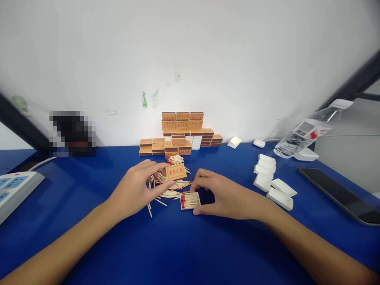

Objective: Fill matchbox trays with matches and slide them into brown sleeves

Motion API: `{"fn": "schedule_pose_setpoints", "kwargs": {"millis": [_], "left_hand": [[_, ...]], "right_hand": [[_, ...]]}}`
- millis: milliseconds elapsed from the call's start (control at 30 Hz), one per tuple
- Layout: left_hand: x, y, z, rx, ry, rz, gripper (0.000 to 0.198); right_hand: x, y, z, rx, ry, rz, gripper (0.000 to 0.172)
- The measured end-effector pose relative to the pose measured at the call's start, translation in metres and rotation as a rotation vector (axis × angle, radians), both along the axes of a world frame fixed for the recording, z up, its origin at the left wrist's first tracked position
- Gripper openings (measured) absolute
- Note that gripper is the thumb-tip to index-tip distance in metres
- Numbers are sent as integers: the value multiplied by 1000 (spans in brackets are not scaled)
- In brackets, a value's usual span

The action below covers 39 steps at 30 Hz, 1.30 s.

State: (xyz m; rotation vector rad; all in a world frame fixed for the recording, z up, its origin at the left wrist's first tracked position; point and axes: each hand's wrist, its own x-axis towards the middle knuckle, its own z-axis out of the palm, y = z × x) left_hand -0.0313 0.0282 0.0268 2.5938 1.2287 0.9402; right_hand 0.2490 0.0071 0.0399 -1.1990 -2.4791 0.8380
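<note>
Between its thumb and fingers, my left hand (138,188) holds an orange matchbox cover (175,171) with red lettering, just above a loose heap of matches (178,185). My right hand (218,194) grips the right end of a white inner tray (190,201), fingers at its back corner and thumb at its front. Matches with red heads at the left fill this tray, which rests on the blue table (190,245). The cover is behind and slightly left of the tray, apart from it.
Stacked matchboxes (182,126) stand against the wall behind the heap. Several white trays (279,198), a phone (341,194) and a leaning plastic bottle (308,128) are at the right. A power strip (18,190) lies at the far left.
</note>
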Motion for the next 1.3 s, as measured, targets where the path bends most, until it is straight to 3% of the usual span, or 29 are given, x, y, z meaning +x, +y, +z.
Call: {"fn": "schedule_pose_setpoints", "kwargs": {"millis": [67,333,500,733,1100,1300], "left_hand": [[-3,4,0,-65,27,-12,43],[-5,7,-2,-125,66,-33,45],[-4,6,-1,-126,74,-55,43],[-6,9,0,-142,80,-70,43],[-5,8,4,-330,-29,-72,42],[-3,6,7,-388,-77,-102,41]], "right_hand": [[3,3,2,9,-2,9,28],[27,21,7,-1,146,-94,30],[24,22,1,-6,313,-113,39],[21,23,1,-30,434,-130,32],[22,22,7,-219,492,-63,37],[21,22,6,-237,539,-87,38]]}}
